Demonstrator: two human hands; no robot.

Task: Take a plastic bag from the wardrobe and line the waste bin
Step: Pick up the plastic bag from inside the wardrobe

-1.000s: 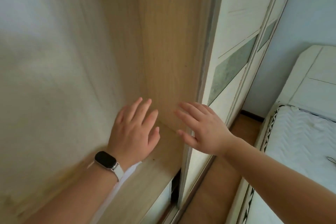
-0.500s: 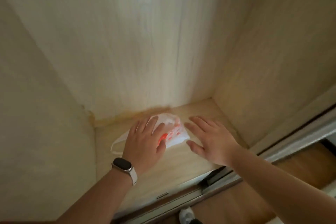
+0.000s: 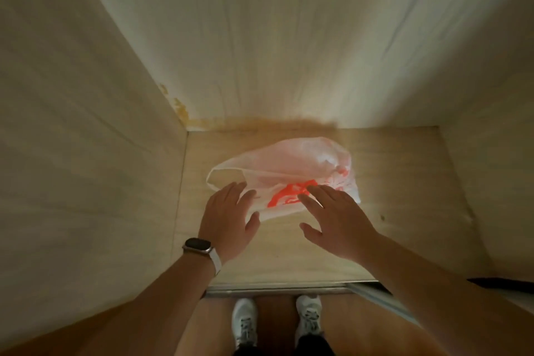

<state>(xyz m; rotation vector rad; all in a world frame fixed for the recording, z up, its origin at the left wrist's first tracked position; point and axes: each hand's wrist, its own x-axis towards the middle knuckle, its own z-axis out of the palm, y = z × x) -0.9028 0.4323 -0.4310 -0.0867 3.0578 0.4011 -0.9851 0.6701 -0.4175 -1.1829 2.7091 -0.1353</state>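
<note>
- Now looking straight down into the wardrobe (image 3: 289, 37), unlike half a second ago, with the left hand no longer covering the plastic bag and both hands drawn back to its near edge.
- Showing pale wood-grain walls on three sides, with a brownish stain (image 3: 260, 121) running along the foot of the back wall.
- Lying crumpled on the wardrobe floor (image 3: 404, 196), toward the back and left of centre: plastic bag (image 3: 291, 173), translucent white with red print, one handle loop trailing off to the left.
- Reaching in palm down, right hand (image 3: 341, 220), fingers (image 3: 318, 192) spread wide and flat, tips overlapping the red print; touching or just above, cannot tell.
- Hovering likewise at the bag's near left edge, left hand (image 3: 228, 220), fingers (image 3: 231, 191) splayed and gripping nothing.
- Sitting on the left wrist, watch (image 3: 198, 245) with a pale strap.
- Standing at the sill below, two white shoes (image 3: 245, 318).
</note>
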